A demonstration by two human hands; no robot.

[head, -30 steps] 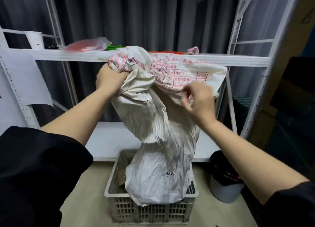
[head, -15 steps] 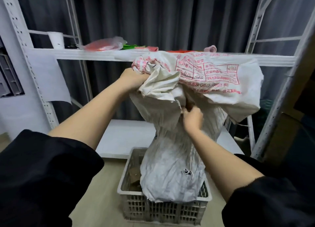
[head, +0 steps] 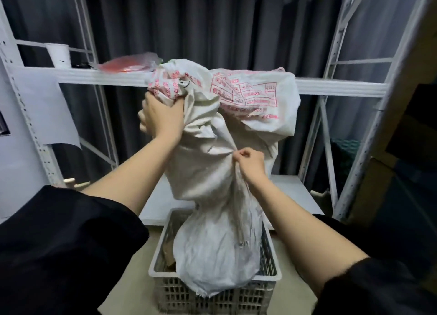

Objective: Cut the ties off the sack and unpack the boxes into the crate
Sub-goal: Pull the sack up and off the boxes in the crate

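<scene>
A storeroom: white metal shelving (head: 331,87) (dark curtains (head: 212,26) behind).

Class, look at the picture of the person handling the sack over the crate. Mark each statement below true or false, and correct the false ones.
1. The left hand grips the sack near its printed top. True.
2. The right hand hangs free of the sack. False: it pinches the fabric at mid-height.
3. The sack's lower end sits in the crate. True.
4. The crate stands on the upper shelf. False: it stands on the floor.
5. The sack's print is blue. False: red.
</scene>
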